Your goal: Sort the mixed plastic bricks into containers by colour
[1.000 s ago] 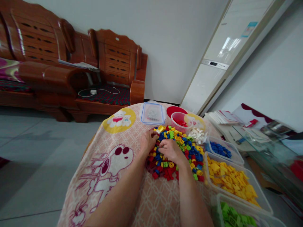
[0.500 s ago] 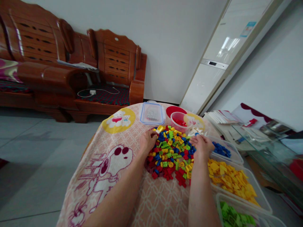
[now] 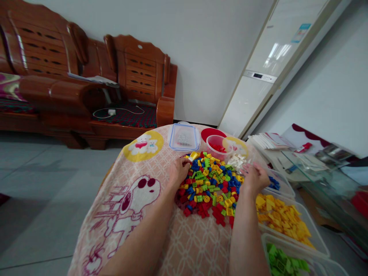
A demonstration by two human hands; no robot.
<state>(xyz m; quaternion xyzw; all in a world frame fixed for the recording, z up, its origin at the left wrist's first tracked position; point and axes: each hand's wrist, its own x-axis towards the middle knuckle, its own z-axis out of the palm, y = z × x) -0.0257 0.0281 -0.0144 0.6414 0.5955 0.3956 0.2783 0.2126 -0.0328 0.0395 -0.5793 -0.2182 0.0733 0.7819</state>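
Note:
A heap of small red, yellow, blue and green plastic bricks (image 3: 211,184) lies on a pink cartoon-print cloth (image 3: 138,199). My left hand (image 3: 178,172) rests at the heap's left edge, its fingers curled onto the bricks there. My right hand (image 3: 254,177) hovers over the clear tub of blue bricks (image 3: 277,184) at the right, fingers loosely spread, and I see nothing in them. A tub of yellow bricks (image 3: 283,218) and one of green bricks (image 3: 283,262) stand nearer to me.
At the far side stand a clear lidded box (image 3: 184,137), a red lid (image 3: 211,134), a clear cup of red bricks (image 3: 218,146) and a tub of white bricks (image 3: 237,161). Wooden sofas (image 3: 86,88) lie beyond; a glass table with papers (image 3: 301,161) is at the right.
My right hand has left the middle of the heap and swung right to the blue-brick tub. My left hand has stayed at the heap's left edge.

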